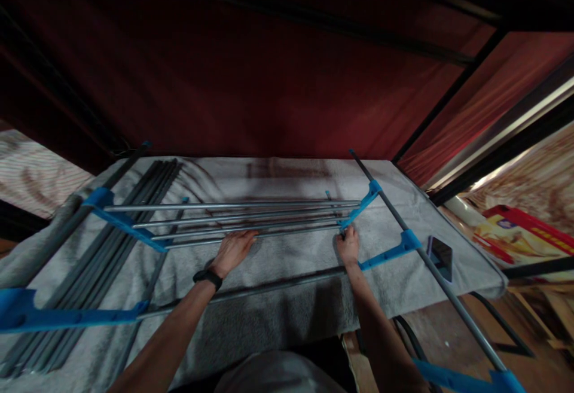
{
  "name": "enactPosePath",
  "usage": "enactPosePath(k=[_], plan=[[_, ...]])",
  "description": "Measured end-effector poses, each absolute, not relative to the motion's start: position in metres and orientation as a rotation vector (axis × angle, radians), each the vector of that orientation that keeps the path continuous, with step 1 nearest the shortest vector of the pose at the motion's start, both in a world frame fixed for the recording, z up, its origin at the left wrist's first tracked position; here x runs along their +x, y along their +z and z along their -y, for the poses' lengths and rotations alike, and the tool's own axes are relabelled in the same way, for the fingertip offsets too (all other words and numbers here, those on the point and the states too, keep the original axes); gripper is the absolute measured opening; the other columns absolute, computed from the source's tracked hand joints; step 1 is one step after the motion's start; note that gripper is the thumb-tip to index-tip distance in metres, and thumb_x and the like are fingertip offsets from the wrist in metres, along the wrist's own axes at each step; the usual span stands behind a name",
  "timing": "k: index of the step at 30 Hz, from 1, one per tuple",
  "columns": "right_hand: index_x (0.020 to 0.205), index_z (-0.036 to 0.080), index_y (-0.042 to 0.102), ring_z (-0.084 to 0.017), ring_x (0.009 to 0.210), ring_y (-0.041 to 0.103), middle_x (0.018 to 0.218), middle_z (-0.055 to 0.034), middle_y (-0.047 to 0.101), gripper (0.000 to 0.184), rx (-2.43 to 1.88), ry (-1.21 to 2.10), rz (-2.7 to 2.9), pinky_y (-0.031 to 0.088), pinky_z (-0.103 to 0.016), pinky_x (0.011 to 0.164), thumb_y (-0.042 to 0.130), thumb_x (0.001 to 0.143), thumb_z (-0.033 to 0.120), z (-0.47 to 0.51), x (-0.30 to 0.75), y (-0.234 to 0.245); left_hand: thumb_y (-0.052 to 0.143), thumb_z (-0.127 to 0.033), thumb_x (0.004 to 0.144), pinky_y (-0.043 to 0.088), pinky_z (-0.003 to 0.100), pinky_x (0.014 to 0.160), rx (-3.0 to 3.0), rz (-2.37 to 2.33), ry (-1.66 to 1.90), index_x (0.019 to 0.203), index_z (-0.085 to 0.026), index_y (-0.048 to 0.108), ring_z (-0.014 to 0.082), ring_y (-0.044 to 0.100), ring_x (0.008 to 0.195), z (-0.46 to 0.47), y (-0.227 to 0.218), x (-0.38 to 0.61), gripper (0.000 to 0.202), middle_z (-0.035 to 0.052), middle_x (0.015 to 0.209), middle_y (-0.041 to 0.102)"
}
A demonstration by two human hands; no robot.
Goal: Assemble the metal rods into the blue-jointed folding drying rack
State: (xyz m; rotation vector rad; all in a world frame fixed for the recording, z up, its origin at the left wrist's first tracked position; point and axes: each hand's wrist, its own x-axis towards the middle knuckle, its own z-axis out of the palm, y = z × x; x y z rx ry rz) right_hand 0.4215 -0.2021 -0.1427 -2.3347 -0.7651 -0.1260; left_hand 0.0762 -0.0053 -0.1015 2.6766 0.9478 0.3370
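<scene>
A rack of metal rods and blue plastic brackets lies over a pale cloth-covered table. My left hand (234, 250), with a black band on its wrist, is closed over the nearest of several thin upper rods (298, 232). My right hand (348, 246) is closed around a thin dark tube (332, 203) just below the end of the right upper bracket (362, 206); its fingertips are partly hidden. The rods run across to the left upper bracket (130, 225). A single lower rod (278, 286) passes beneath my forearms, near the lower right bracket (390, 252).
Several loose grey tubes (96, 267) lie on the table's left side. A phone (440, 258) rests at the right beside a long side tube (457, 306). A red and yellow box (522, 234) stands beyond the table (287, 171). Dark red fabric (278, 94) hangs behind.
</scene>
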Motion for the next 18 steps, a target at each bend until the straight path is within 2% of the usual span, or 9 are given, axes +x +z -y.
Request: enactPosePath(k=[5,18], plan=[[0.114,0.017,0.059,-0.025,0.092,0.055,0.095,-0.0079,0.057,0.038,-2.328,-0.123,0.771,0.047,-0.039,0.087,0.048,0.077,0.018,0.2028,0.4236,-0.1461,0.049,-0.042,0.101,0.054,0.039,0.090,2.642,-1.002,0.350,0.116,-0.022,0.075,0.0287,0.074,0.097,0.0073,-0.1014,0.0802,0.036,0.0120,0.103,0.079],[0.120,0.015,0.057,-0.028,0.098,0.058,0.103,-0.0123,0.058,0.043,-2.363,-0.123,0.774,0.047,-0.041,0.090,0.046,0.079,0.022,0.2038,0.4257,-0.1521,0.041,-0.040,0.105,0.052,0.037,0.088,2.720,-0.982,0.246,0.117,-0.022,0.074,0.0283,0.073,0.097,0.0089,-0.0976,0.0828,0.039,0.0115,0.102,0.079]])
